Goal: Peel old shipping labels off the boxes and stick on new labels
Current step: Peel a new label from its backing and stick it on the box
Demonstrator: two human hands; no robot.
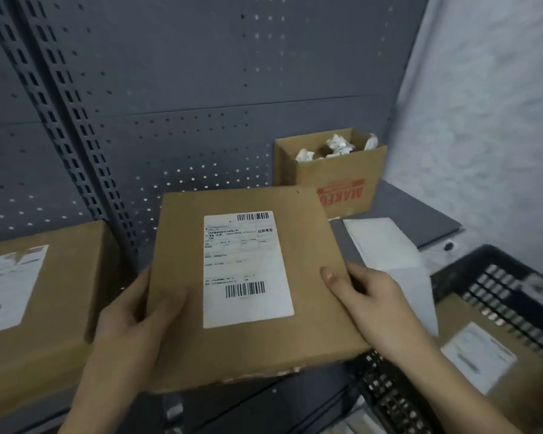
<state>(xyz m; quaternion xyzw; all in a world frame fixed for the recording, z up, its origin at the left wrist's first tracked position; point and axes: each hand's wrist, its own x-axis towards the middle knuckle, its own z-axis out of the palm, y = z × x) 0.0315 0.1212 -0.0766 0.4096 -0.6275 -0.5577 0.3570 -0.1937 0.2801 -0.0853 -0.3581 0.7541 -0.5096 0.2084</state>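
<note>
A flat brown cardboard box (pixel 311 311) is held in front of me over the grey shelf. A white shipping label (pixel 246 270) with two barcodes lies flat on its top face. My left hand (pixel 132 321) grips the box's left edge, thumb on top. My right hand (pixel 373 296) grips the right edge, thumb on the top face. White sheets of paper (pixel 389 249) lie on the shelf just right of the box.
A second labelled box (pixel 44 308) sits at the left. A small open carton (pixel 336 180) with crumpled white paper stands at the back right. A black plastic crate (pixel 499 283) at the lower right holds another labelled box (pixel 489 355). A grey pegboard wall (pixel 201 89) rises behind.
</note>
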